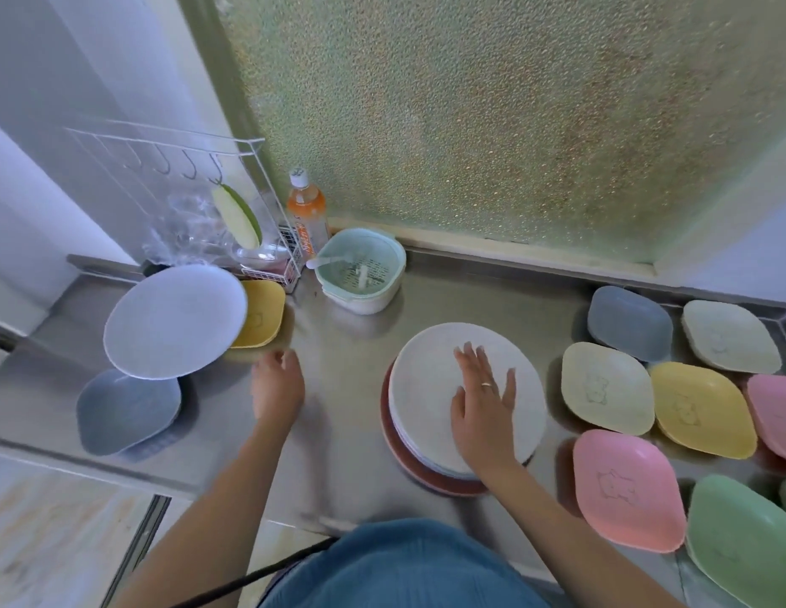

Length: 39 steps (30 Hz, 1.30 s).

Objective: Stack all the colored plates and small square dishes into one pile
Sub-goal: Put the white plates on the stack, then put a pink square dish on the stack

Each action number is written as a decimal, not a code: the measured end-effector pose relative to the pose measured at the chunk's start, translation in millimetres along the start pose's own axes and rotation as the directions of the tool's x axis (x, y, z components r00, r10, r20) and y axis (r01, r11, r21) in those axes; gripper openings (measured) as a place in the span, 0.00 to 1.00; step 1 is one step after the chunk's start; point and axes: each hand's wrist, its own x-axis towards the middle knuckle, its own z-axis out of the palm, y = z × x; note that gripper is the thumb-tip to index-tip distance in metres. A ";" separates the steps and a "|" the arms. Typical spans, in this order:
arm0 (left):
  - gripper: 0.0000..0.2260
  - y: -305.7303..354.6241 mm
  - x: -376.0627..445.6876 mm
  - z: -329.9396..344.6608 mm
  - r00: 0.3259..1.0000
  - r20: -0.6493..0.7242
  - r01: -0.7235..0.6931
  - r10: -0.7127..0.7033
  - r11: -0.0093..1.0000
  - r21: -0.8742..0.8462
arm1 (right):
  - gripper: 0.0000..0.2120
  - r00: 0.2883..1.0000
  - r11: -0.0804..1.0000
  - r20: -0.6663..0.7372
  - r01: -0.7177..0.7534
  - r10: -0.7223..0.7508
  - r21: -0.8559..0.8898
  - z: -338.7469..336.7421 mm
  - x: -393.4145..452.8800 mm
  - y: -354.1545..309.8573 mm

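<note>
A pile of round plates (422, 388) sits mid-counter, a pale plate on top and a reddish one at the bottom. My right hand (485, 401) lies flat and open on the top plate. My left hand (277, 383) hovers over the bare counter left of the pile, fingers curled, holding nothing. At the left a pale blue round plate (174, 320) rests over a yellow square dish (264, 311) and a grey-blue square dish (126, 410). On the right lie several square dishes: grey-blue (630, 322), pale green (729, 335), cream (606, 386), yellow (700, 408), pink (626, 489), green (742, 541).
A mint colander bowl (360, 267) with a spoon stands at the back centre. Beside it are an orange drink bottle (308, 212) and a white wire rack (185, 168) with hooks. A frosted window backs the steel counter (338, 410), whose front edge runs at the lower left.
</note>
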 end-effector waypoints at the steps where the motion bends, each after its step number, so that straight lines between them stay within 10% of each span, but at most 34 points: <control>1: 0.13 -6.2 11.0 -12.6 0.995 -0.030 0.089 -0.091 0.993 -0.076 | 0.24 0.999 0.999 0.022 0.044 -0.044 0.015 5.7 3.3 -12.3; 7: 0.22 -40.9 74.0 -63.3 0.850 0.242 0.513 -0.467 0.638 -0.574 | 0.23 0.985 0.983 0.093 0.136 -0.148 0.124 37.7 9.2 -72.5; 16: 0.18 -52.7 110.9 -73.7 0.792 0.357 0.501 -0.495 0.193 -0.843 | 0.25 0.996 0.987 0.083 0.028 -0.041 0.156 62.6 -0.6 -94.7; 27: 0.20 -71.0 99.9 -79.4 0.858 0.307 0.436 -0.411 0.267 -0.859 | 0.25 0.998 0.984 0.061 0.024 -0.035 0.178 60.4 15.6 -112.5; 39: 0.12 -78.9 29.5 -84.4 0.869 0.492 0.449 -0.046 0.492 -0.746 | 0.15 0.983 0.775 0.150 -0.174 0.103 0.608 26.8 39.8 -124.7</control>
